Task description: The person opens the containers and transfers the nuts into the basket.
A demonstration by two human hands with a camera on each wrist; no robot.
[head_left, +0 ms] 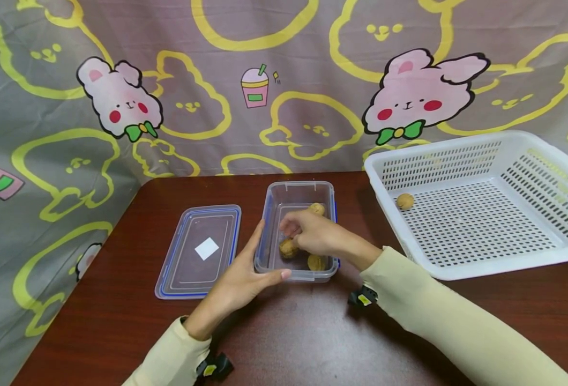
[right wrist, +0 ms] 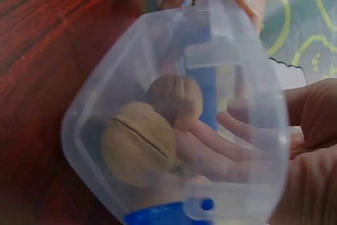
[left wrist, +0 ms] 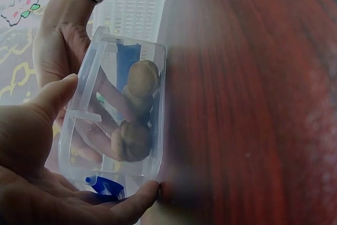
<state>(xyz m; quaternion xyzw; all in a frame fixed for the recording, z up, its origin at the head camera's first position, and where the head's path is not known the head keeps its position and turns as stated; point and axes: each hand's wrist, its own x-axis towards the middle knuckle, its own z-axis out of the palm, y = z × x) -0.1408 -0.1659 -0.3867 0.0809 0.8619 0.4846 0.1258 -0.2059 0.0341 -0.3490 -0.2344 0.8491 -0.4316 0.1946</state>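
Note:
A clear plastic container (head_left: 296,276) stands on the table with several walnuts inside. One walnut (head_left: 317,262) lies at its near right corner, another walnut (head_left: 289,248) near the middle, and a third (head_left: 316,209) toward the back. My left hand (head_left: 245,276) holds the container by its left side, thumb on the near rim and fingers along the wall. My right hand (head_left: 313,233) reaches into the container from the right, its fingers loosely bent beside the middle walnut. Through the cloudy wall in the right wrist view, a fingertip seems to touch a walnut (right wrist: 176,98).
A clear lid (head_left: 182,273) with a blue seal and a white square label lies left of the container. On the right stands a white perforated basket (head_left: 486,214) with a single walnut (head_left: 405,201) at its left side. A patterned curtain (head_left: 303,69) hangs behind the table.

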